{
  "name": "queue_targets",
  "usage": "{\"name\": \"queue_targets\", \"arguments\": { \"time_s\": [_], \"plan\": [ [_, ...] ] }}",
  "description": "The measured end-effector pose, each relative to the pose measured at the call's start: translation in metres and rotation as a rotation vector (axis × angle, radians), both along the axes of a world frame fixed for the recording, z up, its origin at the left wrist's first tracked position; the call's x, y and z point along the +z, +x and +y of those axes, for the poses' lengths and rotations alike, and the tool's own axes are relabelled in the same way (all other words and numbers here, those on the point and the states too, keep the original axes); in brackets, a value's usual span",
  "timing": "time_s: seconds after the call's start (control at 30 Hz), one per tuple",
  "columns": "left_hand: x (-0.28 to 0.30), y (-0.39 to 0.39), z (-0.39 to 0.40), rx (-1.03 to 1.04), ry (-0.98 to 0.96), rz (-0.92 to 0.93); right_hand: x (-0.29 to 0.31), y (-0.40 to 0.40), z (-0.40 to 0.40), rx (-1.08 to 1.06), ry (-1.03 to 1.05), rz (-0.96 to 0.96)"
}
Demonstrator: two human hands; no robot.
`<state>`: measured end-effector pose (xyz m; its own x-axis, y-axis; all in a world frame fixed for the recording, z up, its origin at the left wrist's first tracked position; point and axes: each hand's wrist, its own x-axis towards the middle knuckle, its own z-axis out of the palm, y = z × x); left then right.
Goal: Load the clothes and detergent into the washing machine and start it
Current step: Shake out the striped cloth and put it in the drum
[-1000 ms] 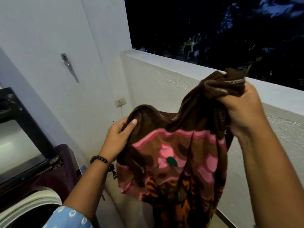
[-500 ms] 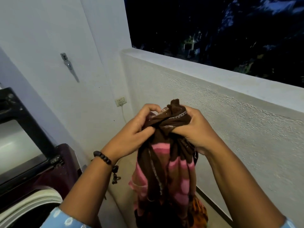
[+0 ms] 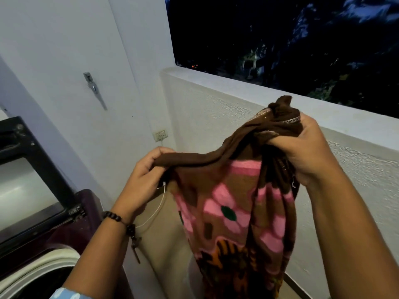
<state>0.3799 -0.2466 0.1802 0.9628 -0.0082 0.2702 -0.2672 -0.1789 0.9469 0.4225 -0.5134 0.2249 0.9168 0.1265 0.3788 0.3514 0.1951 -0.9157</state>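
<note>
A brown cloth with pink, green and orange patterns (image 3: 233,210) hangs in front of me, held up by its brown top edge. My left hand (image 3: 143,180) grips the edge's left end, with a dark bead bracelet on that wrist. My right hand (image 3: 306,152) holds the bunched right end higher up, near the balcony wall. The top-loading washing machine (image 3: 71,214) stands at the lower left, dark maroon, its lid (image 3: 28,180) raised; part of its white tub rim (image 3: 43,268) shows below my left arm. No detergent is in view.
A white balcony parapet (image 3: 248,98) runs behind the cloth, with dark night outside. On the white side wall are a metal latch (image 3: 95,89) and a wall socket (image 3: 160,134) with a thin white cord hanging. A strip of floor lies between machine and parapet.
Half a second ago both hands were bunched together at the cloth's top. They have moved apart: the right hand rose to the right, the left stayed lower, spreading the top edge.
</note>
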Motion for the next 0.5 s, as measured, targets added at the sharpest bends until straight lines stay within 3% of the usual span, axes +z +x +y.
{"name": "queue_targets", "arguments": {
  "time_s": [0.07,0.23,0.4,0.5],
  "plan": [
    [0.009,0.001,-0.018,-0.109,-0.101,-0.023,-0.006,-0.004,0.018,0.045,-0.024,-0.033],
    [0.013,0.011,-0.053,-0.396,-0.134,0.089,-0.021,-0.013,0.056,0.230,-0.028,-0.017],
    [0.004,0.008,-0.063,-0.377,-0.124,0.113,-0.024,-0.007,0.051,0.202,-0.534,-0.124],
    [0.000,0.007,-0.067,-0.217,-0.179,0.063,-0.026,-0.002,0.048,0.240,-0.541,-0.002]
  ]
}}
